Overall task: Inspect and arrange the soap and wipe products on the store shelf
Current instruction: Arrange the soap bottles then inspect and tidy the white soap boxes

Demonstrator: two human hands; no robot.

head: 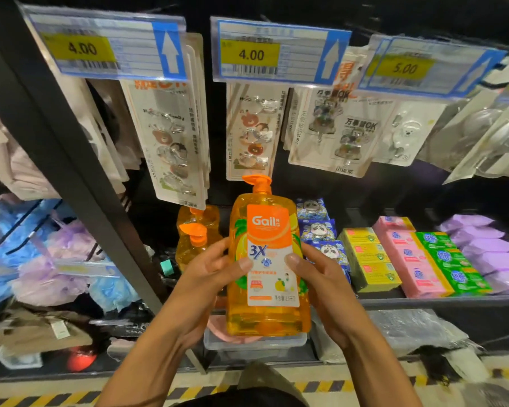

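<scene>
Left hand grip: the left hand [209, 277] curls around the left side of the orange soap bottle [269, 230], thumb flat on the front label, fingers wrapped behind.
Right hand grip: the right hand [321, 286] clasps the bottle's right side in the same way, thumb on the label edge; its fingers are hidden behind the bottle.
Bottle position: held upright in the air in front of the shelf [423, 301], label facing the camera, pump head [256, 182] on top with the spout pointing left.
Just behind, left: two more orange pump bottles [194, 230] stand on the shelf, one behind the other.
Just behind, right: blue panda wipe packs [318, 230] lie in a row running back, partly hidden by the right hand.
Further right: yellow soap boxes [368, 259], pink soap boxes [409, 259] and green soap boxes [450, 259] sit in side-by-side rows, with purple packs [488, 248] at the far end.
Above: hook cards [171, 142] hang under price tags [265, 54] reading 4.00, 4.00 and 5.00.
Below: a clear plastic bin [253, 345] sits under the bottle.
Far left: blue and lilac bath poufs [56, 259] fill the neighbouring bay.
Floor: a yellow-and-black striped strip [321, 387] runs along the shelf base.
</scene>
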